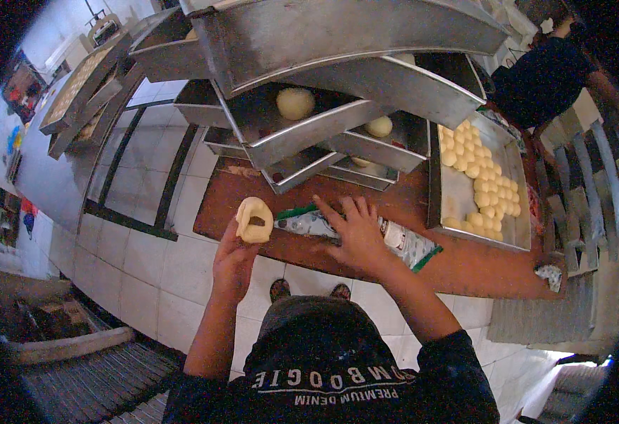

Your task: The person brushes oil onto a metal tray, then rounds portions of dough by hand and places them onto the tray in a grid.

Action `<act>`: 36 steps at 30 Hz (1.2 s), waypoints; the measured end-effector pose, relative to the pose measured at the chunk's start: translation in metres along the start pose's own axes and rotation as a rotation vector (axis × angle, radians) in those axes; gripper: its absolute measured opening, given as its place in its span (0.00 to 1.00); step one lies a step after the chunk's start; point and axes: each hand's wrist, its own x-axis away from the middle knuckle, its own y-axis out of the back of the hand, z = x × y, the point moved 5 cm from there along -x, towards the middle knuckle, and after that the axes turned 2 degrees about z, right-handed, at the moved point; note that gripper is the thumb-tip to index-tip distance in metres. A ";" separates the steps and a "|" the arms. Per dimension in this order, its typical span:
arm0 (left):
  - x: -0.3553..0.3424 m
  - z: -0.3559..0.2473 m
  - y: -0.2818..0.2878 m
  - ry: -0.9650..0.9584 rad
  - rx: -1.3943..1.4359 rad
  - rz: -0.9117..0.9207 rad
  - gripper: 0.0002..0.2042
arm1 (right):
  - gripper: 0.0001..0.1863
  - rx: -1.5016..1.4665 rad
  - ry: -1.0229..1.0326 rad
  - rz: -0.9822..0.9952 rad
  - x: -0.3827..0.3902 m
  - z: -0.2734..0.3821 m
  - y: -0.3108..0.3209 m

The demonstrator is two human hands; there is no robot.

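Observation:
My left hand [235, 256] is closed on a piece of pale dough [255, 234] with a hole through its middle, held upright over the near edge of the brown worktop [468, 268]. To its right my right hand [348, 230] has its fingers spread over a clear plastic bag [412, 251] with green edging, lying on the worktop. The fingers appear to rest on the bag, hiding part of it.
Stacked metal trays [352, 32] hold dough balls [295, 104]. A tray [518, 233] of many small dough balls sits at the right. A person [546, 81] in dark clothing stands beyond it. More trays [83, 81] are at upper left, machinery [90, 367] at lower left.

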 end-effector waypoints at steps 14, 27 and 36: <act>0.027 -0.038 -0.126 -0.291 -0.878 0.270 0.19 | 0.14 -1.178 -0.104 -0.301 0.027 0.004 0.043; 0.010 -0.022 -0.154 -0.026 -0.812 0.404 0.18 | 0.14 -0.333 0.056 -0.459 0.056 0.010 0.073; -0.007 -0.019 -0.132 -0.037 -1.164 0.369 0.16 | 0.09 -0.733 -0.179 -0.417 0.042 -0.007 0.048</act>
